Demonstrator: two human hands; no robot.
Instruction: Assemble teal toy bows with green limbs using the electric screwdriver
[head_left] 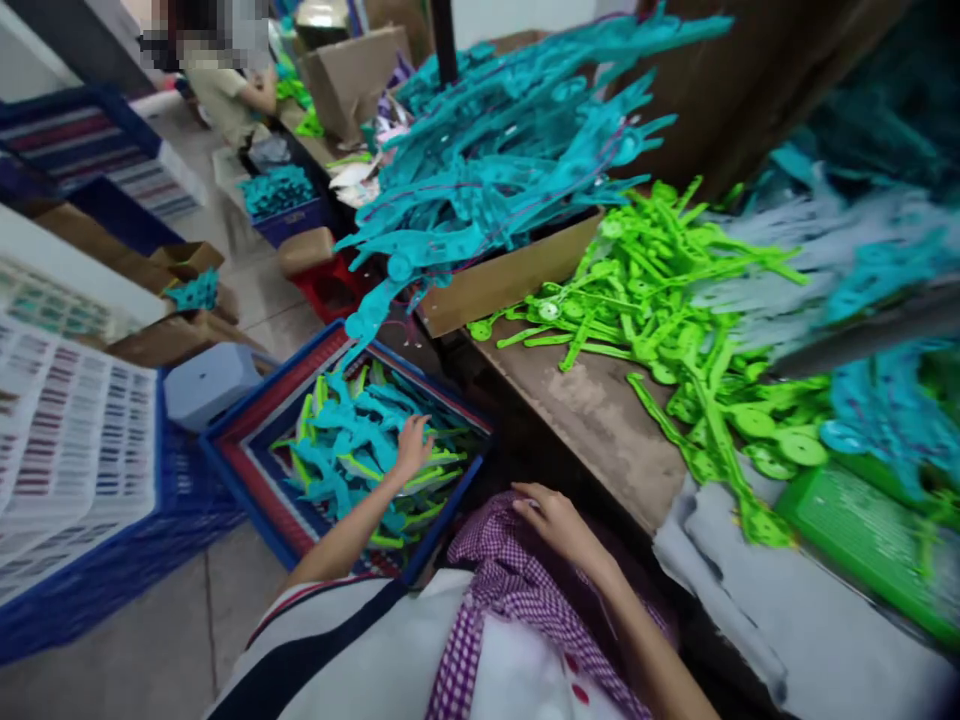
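Note:
My left hand (412,450) reaches into a blue-rimmed crate (259,515) on the floor, above a heap of blue and green plastic pieces (352,430). Its fingers look apart, slightly blurred, and I make out nothing held in them. Over my lap, by the purple checked apron (491,540), is my right hand (555,520). Its fingers are stretched out and hold nothing. The nearest table edge lies just to the right of that hand.
A cardboard box (517,275) on the worktable (592,410) overflows with long blue plastic parts (495,150). Bright green parts (675,310) lie heaped beside it. White and blue crates (82,440) stand at left. Farther back, a person (225,90) sits near a red stool (326,285).

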